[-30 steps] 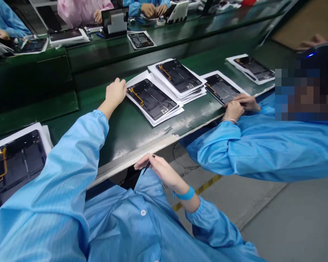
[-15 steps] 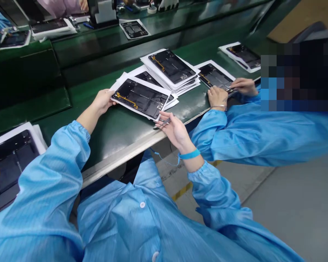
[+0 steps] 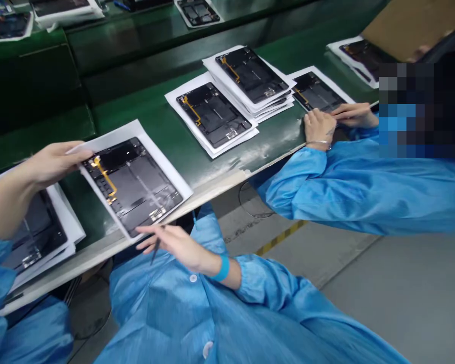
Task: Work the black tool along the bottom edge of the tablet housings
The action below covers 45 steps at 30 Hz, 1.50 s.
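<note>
My left hand (image 3: 56, 161) grips the far left corner of a white paper sheet (image 3: 161, 159) and the opened tablet housing (image 3: 136, 187) on it. The housing is black inside, with an orange flex cable along its left side. At its near corner, the fingertips of my right hand (image 3: 178, 246) support the edge. Thin dark tweezers (image 3: 155, 249) are held in that same hand, pointing down. Housing and sheet are tilted above the front edge of the green bench (image 3: 136, 108).
On the left lies a stack with another tablet housing (image 3: 41, 232), partly behind my left arm. Two paper-layered stacks, one topped by a housing (image 3: 214, 116), stand mid-bench. At right, a co-worker's hands (image 3: 320, 126) work on a housing (image 3: 318, 93). A raised shelf (image 3: 144, 45) runs behind.
Both my hands have carried the tablet housing and its sheet leftward, away from the middle stacks, uncovering the housing on the nearer stack. The view has shifted slightly downward.
</note>
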Each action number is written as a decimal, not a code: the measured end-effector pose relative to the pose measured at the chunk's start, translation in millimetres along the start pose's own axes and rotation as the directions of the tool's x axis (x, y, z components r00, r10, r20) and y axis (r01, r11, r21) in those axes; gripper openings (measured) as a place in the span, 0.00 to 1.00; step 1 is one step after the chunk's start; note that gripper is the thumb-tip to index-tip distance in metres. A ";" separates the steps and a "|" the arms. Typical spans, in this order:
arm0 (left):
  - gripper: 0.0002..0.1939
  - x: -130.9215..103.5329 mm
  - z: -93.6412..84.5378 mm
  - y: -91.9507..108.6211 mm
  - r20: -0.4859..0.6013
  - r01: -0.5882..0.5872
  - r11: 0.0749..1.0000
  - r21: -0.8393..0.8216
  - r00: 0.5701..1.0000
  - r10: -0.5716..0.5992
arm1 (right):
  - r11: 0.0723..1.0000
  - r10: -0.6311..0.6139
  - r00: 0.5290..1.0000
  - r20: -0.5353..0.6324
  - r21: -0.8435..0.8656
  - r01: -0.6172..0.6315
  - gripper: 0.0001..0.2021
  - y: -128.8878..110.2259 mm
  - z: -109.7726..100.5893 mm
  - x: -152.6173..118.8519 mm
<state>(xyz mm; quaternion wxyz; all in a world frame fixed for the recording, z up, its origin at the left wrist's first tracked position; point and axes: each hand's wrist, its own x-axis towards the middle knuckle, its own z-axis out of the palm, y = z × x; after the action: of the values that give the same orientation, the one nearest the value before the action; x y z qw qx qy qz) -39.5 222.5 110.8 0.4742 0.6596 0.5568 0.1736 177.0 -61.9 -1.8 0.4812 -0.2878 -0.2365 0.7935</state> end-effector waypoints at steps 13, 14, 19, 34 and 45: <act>0.25 -74.0 20.8 -27.3 -0.126 -0.147 0.729 0.669 0.944 0.306 | 0.776 0.188 0.946 0.262 -0.630 0.021 0.33 -40.5 16.7 15.5; 0.26 -92.2 31.6 -28.7 -0.069 -0.199 0.711 0.674 0.942 0.329 | 0.737 0.150 0.960 0.237 -0.674 0.051 0.32 -56.6 10.4 16.0; 0.19 -166.5 93.0 -63.1 -0.038 -0.334 0.773 0.540 0.907 0.419 | 0.513 -0.200 0.966 0.166 -0.822 0.248 0.26 -93.8 -7.4 42.9; 0.17 -182.4 161.0 -116.8 -0.231 -0.377 0.630 0.679 0.705 0.671 | 0.212 -0.051 0.954 0.294 -0.930 0.299 0.27 -82.9 -7.2 88.9; 0.14 -181.7 163.9 -120.7 -0.230 -0.371 0.630 0.682 0.709 0.667 | 0.277 0.015 0.955 0.297 -0.919 0.282 0.26 -91.3 -11.1 90.6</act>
<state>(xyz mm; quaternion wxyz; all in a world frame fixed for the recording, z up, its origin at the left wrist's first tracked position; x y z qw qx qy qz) -42.3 -20.2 -14.1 0.0239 0.8460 0.4550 0.2770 208.2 59.5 29.0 0.2461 -0.3947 -0.7433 0.4807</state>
